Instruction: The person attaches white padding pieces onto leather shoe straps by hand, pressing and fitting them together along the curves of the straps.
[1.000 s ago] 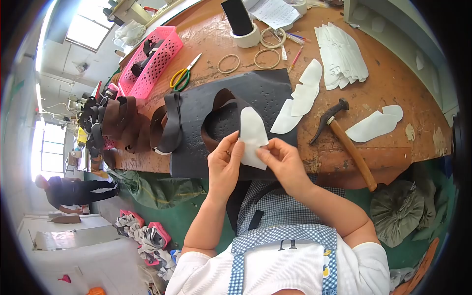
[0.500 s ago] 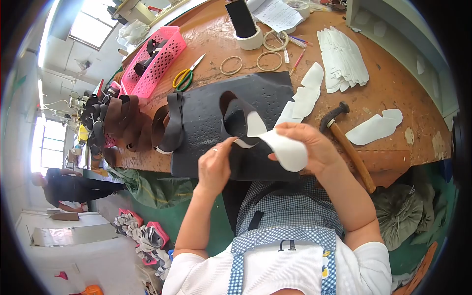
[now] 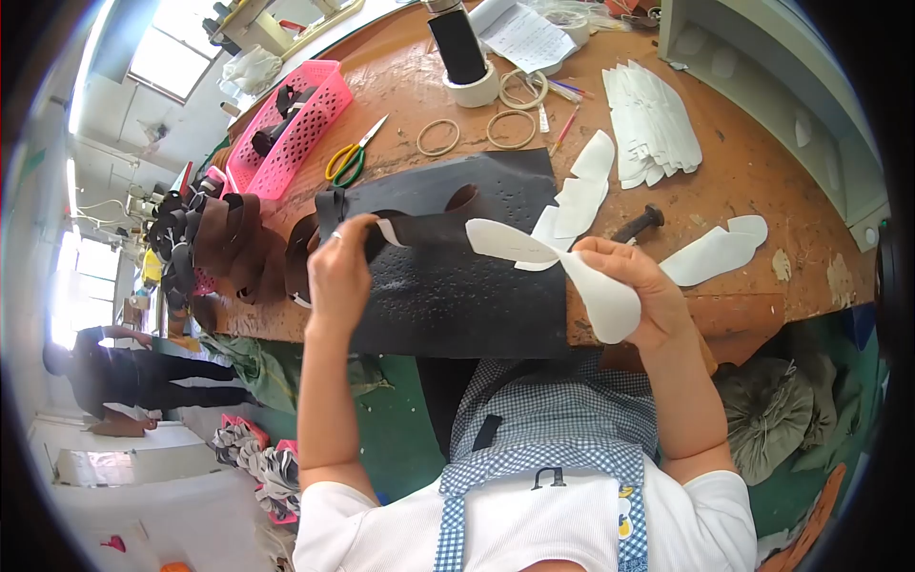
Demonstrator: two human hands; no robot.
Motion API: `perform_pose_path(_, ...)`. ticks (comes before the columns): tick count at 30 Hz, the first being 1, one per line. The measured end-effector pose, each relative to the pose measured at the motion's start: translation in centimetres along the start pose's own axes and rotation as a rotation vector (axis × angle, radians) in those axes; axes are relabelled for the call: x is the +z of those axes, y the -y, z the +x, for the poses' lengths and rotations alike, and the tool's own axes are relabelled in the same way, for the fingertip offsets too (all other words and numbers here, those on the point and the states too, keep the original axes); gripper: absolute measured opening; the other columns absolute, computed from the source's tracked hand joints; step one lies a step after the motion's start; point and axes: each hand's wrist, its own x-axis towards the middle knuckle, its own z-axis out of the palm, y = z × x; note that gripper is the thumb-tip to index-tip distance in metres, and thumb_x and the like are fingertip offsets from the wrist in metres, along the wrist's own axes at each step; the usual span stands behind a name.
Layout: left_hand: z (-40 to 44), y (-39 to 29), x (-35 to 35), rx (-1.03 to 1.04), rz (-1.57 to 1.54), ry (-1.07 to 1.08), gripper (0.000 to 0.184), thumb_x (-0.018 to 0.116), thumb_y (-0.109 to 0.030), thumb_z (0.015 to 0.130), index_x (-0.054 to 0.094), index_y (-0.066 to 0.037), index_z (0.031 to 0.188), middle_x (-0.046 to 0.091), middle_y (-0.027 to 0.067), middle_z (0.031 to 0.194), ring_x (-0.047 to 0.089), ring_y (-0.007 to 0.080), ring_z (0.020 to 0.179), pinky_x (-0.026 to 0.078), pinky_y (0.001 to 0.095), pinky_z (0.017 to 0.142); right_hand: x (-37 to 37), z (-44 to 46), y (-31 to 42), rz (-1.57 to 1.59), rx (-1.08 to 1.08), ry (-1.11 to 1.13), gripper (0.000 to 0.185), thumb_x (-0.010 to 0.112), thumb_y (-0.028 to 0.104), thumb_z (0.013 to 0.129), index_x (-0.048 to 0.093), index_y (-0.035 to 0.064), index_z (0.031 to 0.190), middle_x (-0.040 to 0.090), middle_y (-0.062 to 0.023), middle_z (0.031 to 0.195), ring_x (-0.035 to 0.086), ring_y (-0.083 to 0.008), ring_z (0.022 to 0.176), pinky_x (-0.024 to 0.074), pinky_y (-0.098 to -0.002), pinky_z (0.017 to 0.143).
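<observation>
Over a black pitted board (image 3: 457, 305), my left hand (image 3: 340, 276) pinches one end of a dark leather-like strip (image 3: 434, 229) with a white patch near my fingers. The strip stretches right, partly blurred, to a white sole-shaped piece (image 3: 610, 300) with a narrow waist. My right hand (image 3: 648, 276) is closed on this piece at its waist, with the wide end hanging below my fingers. Whether the strip is joined to the white piece I cannot tell. Loose white pieces (image 3: 583, 191) lie just beyond, and a hammer (image 3: 640, 224) is partly hidden behind my right hand.
A pile of dark strips (image 3: 238, 248) and a pink basket (image 3: 329, 91) are on the left. Scissors (image 3: 355, 157), tape rings (image 3: 438, 138) and a phone (image 3: 457, 48) lie farther back. Stacked white pieces (image 3: 653, 124) are at right. A person (image 3: 143, 377) stands at far left.
My left hand has moved left and up, drawing the strip out straighter. My right hand has shifted slightly right with the white piece, now covering most of the hammer handle.
</observation>
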Motion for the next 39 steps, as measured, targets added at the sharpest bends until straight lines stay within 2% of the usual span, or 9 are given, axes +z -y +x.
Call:
perform_pose_path(6, 5.1, 4.9, -1.4, -0.134, 0.268, 0.049, 0.025, 0.050, -0.001, 0.088, 0.061, -0.003, 0.110, 0.067, 0.0229, 0.087, 0.067, 0.0387, 0.081, 0.052, 0.0483, 0.070, 0.2, -3.3, -1.0, -0.288, -0.023, -0.209, 0.018, 0.062, 0.013, 0.094, 0.061, 0.0018, 0.108, 0.068, -0.0048, 0.092, 0.066, -0.0095, 0.077, 0.0548, -0.0225, 0.069)
perform_pose_path(11, 7.2, 1.3, -1.6, 0.018, 0.427, 0.092, 0.028, 0.050, -0.002, 0.087, 0.060, -0.002, 0.113, 0.068, 0.0225, 0.092, 0.067, 0.0389, 0.082, 0.053, 0.0479, 0.071, -0.3, -3.9, -4.7, -0.381, -0.036, -0.256, 0.021, 0.060, 0.013, 0.097, 0.058, 0.0016, 0.114, 0.064, -0.0037, 0.101, 0.062, -0.0086, 0.091, 0.0521, -0.0239, 0.080)
perform_pose_path(15, 3.6, -3.1, 0.8, 0.048, 0.298, 0.360, 0.032, 0.062, -0.007, 0.085, 0.057, -0.003, 0.117, 0.065, 0.0175, 0.100, 0.064, 0.0346, 0.092, 0.052, 0.0441, 0.078, -0.2, -4.6, -7.7, -0.545, -0.184, -0.166, 0.023, 0.060, 0.004, 0.094, 0.054, 0.0027, 0.117, 0.063, -0.0043, 0.104, 0.059, -0.0101, 0.097, 0.0481, -0.0264, 0.086)
perform_pose_path(18, 0.2, -7.7, 0.8, 0.090, 0.129, 0.080, 0.036, 0.073, -0.005, 0.079, 0.061, -0.003, 0.113, 0.063, 0.0163, 0.102, 0.060, 0.0351, 0.090, 0.049, 0.0431, 0.077, -0.8, -4.6, -9.0, -0.659, -0.244, -0.128, 0.023, 0.062, 0.002, 0.092, 0.057, 0.0014, 0.115, 0.065, -0.0067, 0.105, 0.061, -0.0108, 0.096, 0.0500, -0.0269, 0.084)
perform_pose_path(19, -1.7, -9.3, 0.6, -0.102, -0.016, 0.118, 0.014, 0.069, -0.008, 0.086, 0.067, -0.002, 0.098, 0.064, 0.0137, 0.084, 0.063, 0.0282, 0.077, 0.049, 0.0375, 0.070, -1.1, -4.5, -9.2, -0.757, -0.268, -0.108, 0.022, 0.062, 0.001, 0.092, 0.058, 0.0011, 0.114, 0.065, -0.0077, 0.105, 0.062, -0.0114, 0.096, 0.0510, -0.0274, 0.084)
perform_pose_path(20, -3.6, -10.6, 0.1, -0.366, -0.306, 0.299, 0.028, 0.057, -0.021, 0.098, 0.068, 0.001, 0.085, 0.063, 0.0095, 0.071, 0.062, 0.0192, 0.067, 0.049, 0.0311, 0.067, -1.3, -4.4, -9.4, -0.860, -0.291, -0.085, 0.022, 0.062, 0.001, 0.092, 0.059, 0.0007, 0.114, 0.066, -0.0086, 0.105, 0.063, -0.0121, 0.096, 0.0520, -0.0279, 0.083)
perform_pose_path(22, -6.1, -11.8, 0.3, -0.773, -1.013, 0.629, 0.055, 0.036, -0.035, 0.106, 0.068, 0.006, 0.091, 0.067, 0.0064, 0.079, 0.062, 0.0137, 0.071, 0.050, 0.0263, 0.071, -1.8, -3.8, -10.1, -0.887, -0.296, -0.022, 0.022, 0.063, 0.001, 0.091, 0.061, -0.0003, 0.113, 0.067, -0.0102, 0.105, 0.065, -0.0139, 0.096, 0.0538, -0.0289, 0.084)
perform_pose_path(28, -7.8, -12.6, 2.0, -1.015, -1.309, 0.234, 0.019, 0.066, -0.005, 0.092, 0.062, 0.005, 0.108, 0.071, 0.0071, 0.092, 0.063, 0.0072, 0.082, 0.050, 0.0218, 0.074, -2.1, -3.0, -12.1, -0.605, 0.055, -0.097, 0.026, 0.064, 0.004, 0.091, 0.057, -0.0039, 0.115, 0.069, -0.0131, 0.103, 0.068, -0.0166, 0.095, 0.0558, -0.0293, 0.085)
perform_pose_path(39, -7.2, -13.8, 1.9, -0.796, -1.058, 0.165, 0.017, 0.063, 0.003, 0.091, 0.062, 0.008, 0.108, 0.071, 0.0082, 0.093, 0.065, 0.0088, 0.084, 0.053, 0.0209, 0.074, 0.1, -1.5, -10.6, -0.913, -0.001, -0.141, 0.036, 0.066, 0.019, 0.093, 0.060, -0.0049, 0.120, 0.071, -0.0160, 0.103, 0.069, -0.0233, 0.100, 0.0535, -0.0325, 0.087)
